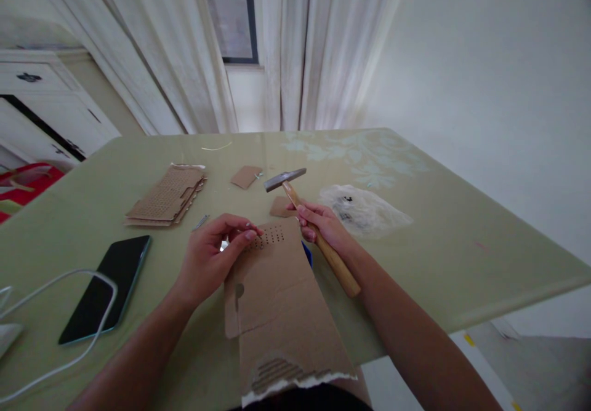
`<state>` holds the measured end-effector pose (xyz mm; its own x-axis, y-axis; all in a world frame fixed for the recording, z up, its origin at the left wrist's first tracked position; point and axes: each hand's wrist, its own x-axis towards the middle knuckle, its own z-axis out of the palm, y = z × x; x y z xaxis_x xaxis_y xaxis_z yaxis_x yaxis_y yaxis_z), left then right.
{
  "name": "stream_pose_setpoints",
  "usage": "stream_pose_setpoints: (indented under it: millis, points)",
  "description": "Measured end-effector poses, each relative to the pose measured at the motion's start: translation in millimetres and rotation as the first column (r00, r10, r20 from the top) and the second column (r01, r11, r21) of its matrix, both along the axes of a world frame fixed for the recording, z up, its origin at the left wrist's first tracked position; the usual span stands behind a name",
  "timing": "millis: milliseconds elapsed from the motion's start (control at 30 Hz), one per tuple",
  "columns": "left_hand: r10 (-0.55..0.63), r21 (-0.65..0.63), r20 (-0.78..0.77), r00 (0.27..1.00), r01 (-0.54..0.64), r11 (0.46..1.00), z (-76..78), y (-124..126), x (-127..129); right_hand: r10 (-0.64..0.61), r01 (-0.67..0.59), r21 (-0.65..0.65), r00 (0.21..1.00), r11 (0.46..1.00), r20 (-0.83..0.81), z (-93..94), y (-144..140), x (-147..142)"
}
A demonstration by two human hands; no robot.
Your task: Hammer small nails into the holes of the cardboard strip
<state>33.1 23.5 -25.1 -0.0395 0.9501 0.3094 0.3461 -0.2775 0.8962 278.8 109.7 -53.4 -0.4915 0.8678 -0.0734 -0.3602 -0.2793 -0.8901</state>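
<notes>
My right hand (325, 226) is wrapped round the wooden handle of a hammer (340, 266). The hammer's metal head is raised above the table, beyond the far end of a cardboard sheet (281, 300). This brown sheet has rows of small punched holes near its far end and a torn near edge. Over the holes, my left hand (221, 245) pinches thumb and fingertips together at the sheet's left side; whatever is between them is too small to make out. Something blue (307, 255) shows from under the sheet's right edge.
Left of my hands lie a stack of perforated cardboard (166, 195), a few nails (201, 221), a dark phone (108, 288) and a white cable (113, 294). Farther off are small cardboard pieces (245, 176). A clear plastic bag (364, 211) lies on the right.
</notes>
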Motion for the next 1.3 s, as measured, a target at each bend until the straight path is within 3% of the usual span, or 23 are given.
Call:
stream_pose_setpoints:
  millis: [200,867,1300]
  points:
    - [-0.031,0.032,-0.137,0.990,0.036,0.999,1.1,-2.5,1.6,0.004,-0.004,-0.001,1.000,1.000,0.012,-0.4,1.8,0.3]
    - [-0.014,0.144,-0.232,0.973,0.049,0.988,-0.6,-4.5,4.0,0.005,-0.006,0.010,1.000,1.000,0.030,-1.4,0.8,-0.3]
    - [-0.005,0.137,-0.255,0.967,0.042,0.990,1.8,-5.6,5.8,-0.014,0.014,0.016,0.998,1.000,0.055,2.1,-1.7,-0.9]
